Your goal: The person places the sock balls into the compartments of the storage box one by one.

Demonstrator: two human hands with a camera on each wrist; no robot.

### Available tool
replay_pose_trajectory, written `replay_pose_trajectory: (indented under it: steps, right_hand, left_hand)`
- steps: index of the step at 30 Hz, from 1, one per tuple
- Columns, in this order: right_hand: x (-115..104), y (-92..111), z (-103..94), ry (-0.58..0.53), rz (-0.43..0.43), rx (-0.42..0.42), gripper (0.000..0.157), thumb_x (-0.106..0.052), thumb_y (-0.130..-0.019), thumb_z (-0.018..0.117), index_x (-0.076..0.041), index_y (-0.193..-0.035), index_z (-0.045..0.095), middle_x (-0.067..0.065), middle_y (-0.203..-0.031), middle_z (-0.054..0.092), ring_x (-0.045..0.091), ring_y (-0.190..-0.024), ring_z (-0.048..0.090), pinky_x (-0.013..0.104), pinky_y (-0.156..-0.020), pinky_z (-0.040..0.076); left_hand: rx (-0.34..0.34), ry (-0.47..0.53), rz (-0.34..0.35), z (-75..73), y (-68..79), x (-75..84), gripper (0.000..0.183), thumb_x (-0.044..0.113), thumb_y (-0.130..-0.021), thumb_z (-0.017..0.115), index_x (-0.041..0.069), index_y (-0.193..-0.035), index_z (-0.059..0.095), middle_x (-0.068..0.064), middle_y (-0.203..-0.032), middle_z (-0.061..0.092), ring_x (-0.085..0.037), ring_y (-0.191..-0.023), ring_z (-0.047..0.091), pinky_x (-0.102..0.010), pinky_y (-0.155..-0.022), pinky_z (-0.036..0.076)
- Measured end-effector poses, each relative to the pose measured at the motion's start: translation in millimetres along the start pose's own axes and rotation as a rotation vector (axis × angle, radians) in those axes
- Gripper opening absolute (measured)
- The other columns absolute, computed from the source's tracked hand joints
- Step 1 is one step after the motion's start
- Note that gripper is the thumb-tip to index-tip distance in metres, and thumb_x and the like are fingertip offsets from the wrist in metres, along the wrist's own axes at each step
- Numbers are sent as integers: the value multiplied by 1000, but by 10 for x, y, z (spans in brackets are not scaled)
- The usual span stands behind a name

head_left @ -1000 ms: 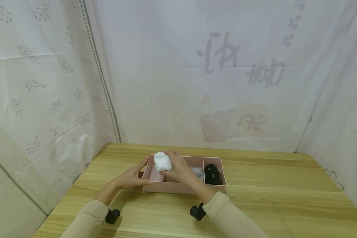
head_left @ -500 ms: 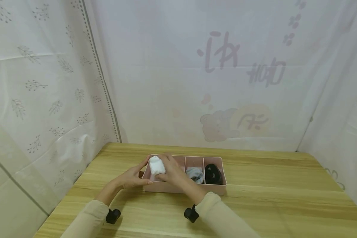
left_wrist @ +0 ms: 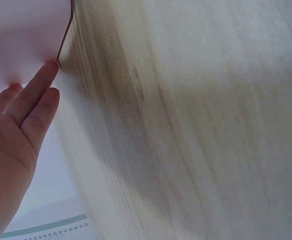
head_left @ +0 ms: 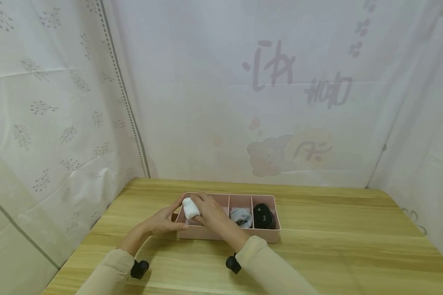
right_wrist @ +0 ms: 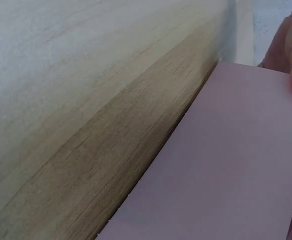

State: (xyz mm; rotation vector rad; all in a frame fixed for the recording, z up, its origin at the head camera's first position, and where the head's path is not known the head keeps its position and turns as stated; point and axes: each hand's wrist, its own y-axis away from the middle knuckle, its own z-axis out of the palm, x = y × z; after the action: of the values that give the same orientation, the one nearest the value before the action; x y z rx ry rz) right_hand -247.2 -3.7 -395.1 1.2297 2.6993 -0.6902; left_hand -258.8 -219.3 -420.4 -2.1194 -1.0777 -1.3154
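Observation:
In the head view, a long pink divided box (head_left: 225, 234) lies on the wooden table. My left hand (head_left: 164, 220) grips its left end, thumb at the front rim and fingers along the end wall; in the left wrist view the fingertips touch the pink wall (left_wrist: 28, 37). A rolled white sock (head_left: 190, 208) is pinched in my right hand (head_left: 211, 213), low within the leftmost compartment. The right fingers partly cover it. A grey rolled sock (head_left: 241, 217) sits in a compartment further right, and a black rolled sock (head_left: 263, 216) with small light marks fills the right end.
The table (head_left: 336, 237) reaches back to a pale printed curtain (head_left: 214, 102). Another curtain (head_left: 66, 123) with leaf prints hangs at the left. Black wrist cameras (head_left: 139, 269) sit under both sleeves. The box's front wall (right_wrist: 225, 160) takes up much of the right wrist view.
My right hand has moved left and down with the white sock, into the leftmost compartment, uncovering the grey sock. The left hand has stayed at the box's left end.

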Motion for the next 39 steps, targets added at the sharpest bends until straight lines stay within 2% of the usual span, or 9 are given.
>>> replay_pose_trajectory:
  steps: [5,10,16,21,26,29,33,39]
  right_hand:
    - [-17,-21,17,56,-13,-1,56,-22,-83,71,-14,-134,48,7,-129,55,23,-112,56,33,-91,48]
    - [-49,-40,40,90,18,-16,54,-21,-84,71,-14,-132,47,7,-127,56,22,-113,55,32,-90,49]
    - [-89,-68,68,134,42,-43,48,-18,-81,75,-14,-124,52,6,-127,56,21,-117,54,30,-90,49]
    - [-121,-76,62,189,3,-59,50,-7,-81,72,-12,-127,53,7,-134,52,21,-123,50,28,-89,50]
    - [-149,-90,67,270,-37,-51,52,-1,-82,70,-8,-130,51,8,-137,48,22,-124,49,25,-87,50]
    - [-162,-99,85,300,-37,-34,49,-2,-81,70,-6,-126,51,10,-129,53,23,-120,51,24,-85,51]
    - [-171,-100,115,283,-1,-56,42,-4,-83,69,-8,-119,50,9,-119,59,21,-114,55,24,-82,52]
    - [-174,-121,124,294,14,-121,35,-8,-83,69,-10,-117,58,5,-119,57,18,-113,54,22,-81,51]
  left_hand:
    - [-8,-5,10,-2,-5,-6,98,20,-87,68,14,-152,-6,-29,-153,11,-41,-119,50,-32,-83,51]
    - [-17,-10,16,-5,-4,-6,99,20,-88,67,12,-151,-7,-28,-154,6,-41,-120,49,-30,-84,51]
    - [-11,-19,16,-5,-8,-11,99,20,-87,68,9,-151,-7,-24,-155,0,-38,-120,50,-26,-84,49]
    - [3,-66,11,-4,-10,-15,99,23,-87,68,8,-151,-6,-24,-155,1,-39,-122,48,-31,-88,49]
    - [2,-64,10,-12,-20,-17,99,23,-87,68,10,-151,-6,-25,-155,1,-41,-123,46,-31,-88,49]
    - [-6,-47,19,-14,-26,-18,99,21,-88,67,10,-151,-7,-25,-155,2,-40,-121,49,-29,-86,50]
    - [-15,-26,27,-11,-24,-18,99,20,-88,67,10,-151,-8,-26,-155,4,-39,-119,50,-28,-85,50]
    - [-15,-17,14,-5,-13,-23,99,20,-88,67,12,-151,-9,-26,-155,2,-41,-122,48,-33,-88,50]
